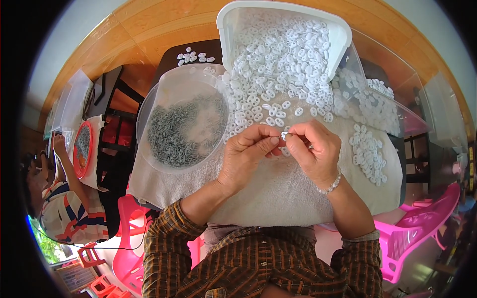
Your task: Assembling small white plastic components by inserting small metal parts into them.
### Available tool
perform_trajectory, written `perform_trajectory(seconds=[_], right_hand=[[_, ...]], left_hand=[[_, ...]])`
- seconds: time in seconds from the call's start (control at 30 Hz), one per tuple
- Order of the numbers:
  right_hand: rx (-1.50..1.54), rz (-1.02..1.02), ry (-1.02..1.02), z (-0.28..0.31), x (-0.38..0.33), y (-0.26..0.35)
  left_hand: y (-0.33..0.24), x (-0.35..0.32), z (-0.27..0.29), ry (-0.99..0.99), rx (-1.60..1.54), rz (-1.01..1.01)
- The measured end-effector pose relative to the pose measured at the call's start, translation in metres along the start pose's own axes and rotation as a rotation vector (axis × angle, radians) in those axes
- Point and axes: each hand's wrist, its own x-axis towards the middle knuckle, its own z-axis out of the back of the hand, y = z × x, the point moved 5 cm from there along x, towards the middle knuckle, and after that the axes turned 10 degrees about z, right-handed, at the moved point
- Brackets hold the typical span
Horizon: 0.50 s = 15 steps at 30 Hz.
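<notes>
My right hand (316, 151) pinches a small white oval plastic piece (284, 134) between thumb and fingers, above the middle of the towel. Close against it, my left hand (243, 155) is closed too, thumb and index fingertip meeting at the piece's left side. Whatever tiny part the left fingers hold is hidden. Under and beyond my hands lie many loose white oval pieces (279, 114) with two holes each. They spill from a tipped white bin (285, 6). To the left, a round clear tub (224, 130) contains many small dark grey screw-like parts (171, 139).
A beige towel (278, 193) covers the table. At right sits a separate pile of white pieces (367, 155), with a clear plastic box (397, 116) behind it. Pink chairs (415, 223) stand at both sides. Another person's arm (72, 166) works by a red-rimmed tray (78, 164) at far left.
</notes>
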Motion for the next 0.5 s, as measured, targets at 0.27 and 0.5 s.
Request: perform_trajectory(seconds=[0.27,0.5], right_hand=[[-0.001,0.034,0.005,-0.0020,0.0003,0.0016],[-0.009,0.036,0.018,-0.0022,0.0001,0.0018]], left_hand=[[-0.0017,-0.0016,-0.0006,-0.009,0.054,-0.020],[-0.0020,-0.0045,-0.0008,-0.027,0.100,-0.039]])
